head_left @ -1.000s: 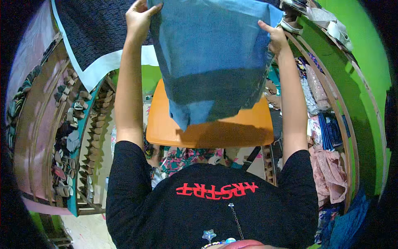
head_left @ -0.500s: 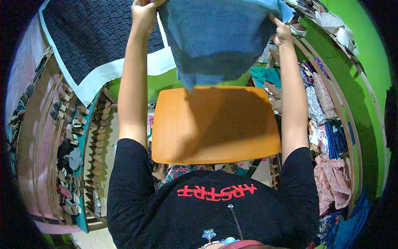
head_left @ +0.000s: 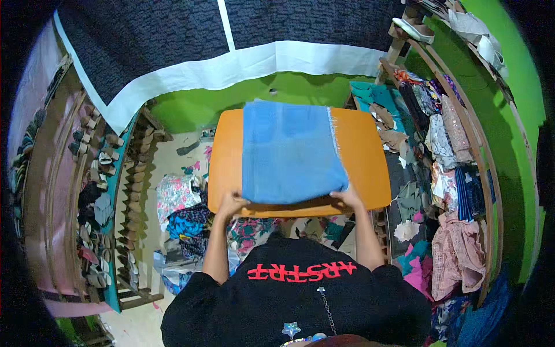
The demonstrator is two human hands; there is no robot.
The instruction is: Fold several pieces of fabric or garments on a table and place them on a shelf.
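Observation:
A folded piece of light blue denim (head_left: pixel 289 150) lies over the middle of an orange table top (head_left: pixel 370 156). Its right edge is frayed with pale threads. At the near left corner of the denim, my left hand (head_left: pixel 233 204) pinches the cloth. My right hand (head_left: pixel 349 199) grips the near right corner with thumb and fingers. Between the two hands the near edge is slightly raised over the table's front edge, casting a dark shadow beneath it.
Shelves with rows of shoe-like pieces (head_left: pixel 136 196) stand on the left. To the right, wooden racks hold folded fabrics, including a pink lace cloth (head_left: pixel 457 254). Patterned cloths (head_left: pixel 176 194) and scraps lie on the floor. A dark curtain (head_left: pixel 312 23) with white trim hangs beyond the table.
Both hands have come down and toward me from high up with the denim. The cloth, earlier hanging in the air, now lies on the table top.

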